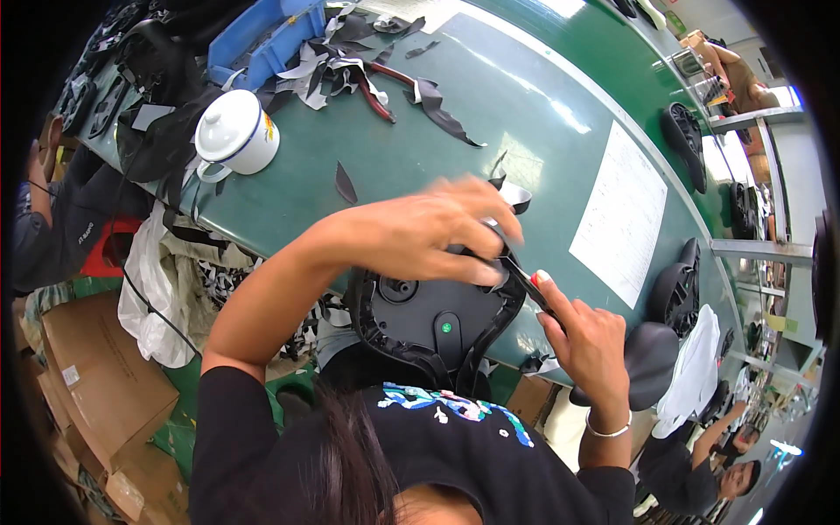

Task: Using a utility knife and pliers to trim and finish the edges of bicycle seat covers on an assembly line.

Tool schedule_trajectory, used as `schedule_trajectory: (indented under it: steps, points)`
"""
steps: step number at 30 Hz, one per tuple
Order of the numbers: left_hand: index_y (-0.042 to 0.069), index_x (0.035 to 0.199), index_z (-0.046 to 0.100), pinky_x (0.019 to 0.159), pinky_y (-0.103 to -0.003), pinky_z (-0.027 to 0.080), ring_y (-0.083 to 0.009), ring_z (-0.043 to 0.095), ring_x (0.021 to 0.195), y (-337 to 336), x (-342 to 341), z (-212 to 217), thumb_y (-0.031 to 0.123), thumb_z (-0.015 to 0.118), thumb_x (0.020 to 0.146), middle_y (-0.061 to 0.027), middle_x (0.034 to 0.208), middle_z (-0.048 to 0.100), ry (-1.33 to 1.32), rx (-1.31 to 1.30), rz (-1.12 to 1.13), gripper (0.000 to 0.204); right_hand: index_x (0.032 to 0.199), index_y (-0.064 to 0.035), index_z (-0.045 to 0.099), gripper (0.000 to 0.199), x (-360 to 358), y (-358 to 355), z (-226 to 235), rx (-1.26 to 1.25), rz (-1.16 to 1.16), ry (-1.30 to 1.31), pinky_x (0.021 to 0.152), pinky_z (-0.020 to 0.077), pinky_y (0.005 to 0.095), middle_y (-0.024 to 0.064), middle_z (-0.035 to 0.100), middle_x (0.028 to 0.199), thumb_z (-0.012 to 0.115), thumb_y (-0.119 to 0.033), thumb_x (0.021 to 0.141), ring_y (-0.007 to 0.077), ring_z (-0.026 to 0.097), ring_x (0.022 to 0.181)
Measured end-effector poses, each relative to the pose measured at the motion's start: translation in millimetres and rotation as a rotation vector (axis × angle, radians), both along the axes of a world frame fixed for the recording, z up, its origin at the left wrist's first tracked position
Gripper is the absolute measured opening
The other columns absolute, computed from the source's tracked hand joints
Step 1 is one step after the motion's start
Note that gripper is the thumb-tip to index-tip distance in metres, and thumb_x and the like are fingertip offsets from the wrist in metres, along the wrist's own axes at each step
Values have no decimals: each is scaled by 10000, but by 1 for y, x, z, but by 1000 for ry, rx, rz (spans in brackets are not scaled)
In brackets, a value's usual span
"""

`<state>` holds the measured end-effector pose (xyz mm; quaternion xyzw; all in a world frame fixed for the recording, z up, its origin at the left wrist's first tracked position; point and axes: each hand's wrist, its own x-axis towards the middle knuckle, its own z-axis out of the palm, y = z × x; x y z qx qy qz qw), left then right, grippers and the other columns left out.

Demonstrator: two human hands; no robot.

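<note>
A black moulded plastic panel (420, 317) with dark covering folded around its rim rests at the table's near edge, against my body. A small green round mark shows on its face. Over the panel's far side is my left hand (437, 229), its fingers smeared by motion; whether they grip the covering I cannot make out. At the panel's right rim, my right hand (582, 337) is closed on a slim dark tool (531, 289) with a bit of red near the fingertip. The tool points toward the panel's far right corner. Its exact kind is unclear.
On the green table (420, 166) stand a white lidded enamel mug (241, 140) and a blue bin (262, 44). Dark scraps and red-handled pliers (376, 94) lie behind. A paper sheet (619, 214) and black moulded parts (675, 289) sit right. Cardboard boxes (105, 376) stand left; other people work nearby.
</note>
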<state>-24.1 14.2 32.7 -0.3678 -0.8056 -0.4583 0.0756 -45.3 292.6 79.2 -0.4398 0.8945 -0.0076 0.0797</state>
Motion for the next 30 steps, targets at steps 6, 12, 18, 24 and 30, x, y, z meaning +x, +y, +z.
schedule_trajectory:
  steps: [6, 12, 18, 24, 30]
  points:
    - [65, 673, 477, 481, -217, 341, -95, 451, 567, 31, -20, 29, 358, 437, 995, -1, 585, 460, -749, 540, 183, 437, 1356, -110, 465, 557, 46, 34, -30, -266, -304, -161, 467, 418, 377, 93, 622, 673, 658, -181, 839, 284, 594, 527]
    - [108, 605, 387, 434, -211, 246, -84, 341, 475, 22, -16, 35, 377, 490, 967, 5, 536, 361, -203, 1479, 726, 463, 1352, -68, 439, 536, 80, 31, -26, -346, -500, -319, 517, 470, 384, 152, 670, 754, 639, -176, 867, 329, 640, 591]
    - [83, 667, 459, 458, -206, 270, -90, 353, 495, -14, 5, 33, 360, 522, 955, -23, 610, 475, 363, 1131, 1292, 405, 1353, -113, 451, 546, 93, 46, -34, -421, -615, -616, 574, 502, 372, 171, 682, 818, 660, -171, 851, 336, 646, 600]
    - [70, 1088, 608, 695, -382, 481, -263, 582, 662, -5, 18, -11, 361, 676, 838, -75, 793, 640, -116, -239, 1062, 390, 1359, -79, 448, 527, 57, 31, -20, -885, -820, -633, 490, 445, 235, 73, 641, 754, 630, -101, 864, 89, 534, 519]
    - [-17, 852, 650, 680, -343, 461, -173, 570, 700, -25, 5, -45, 435, 607, 873, -100, 707, 612, -822, 69, 576, 455, 1321, -49, 457, 491, 17, 18, -44, -1018, -835, -350, 496, 427, 210, 33, 577, 836, 632, -101, 866, 67, 506, 571]
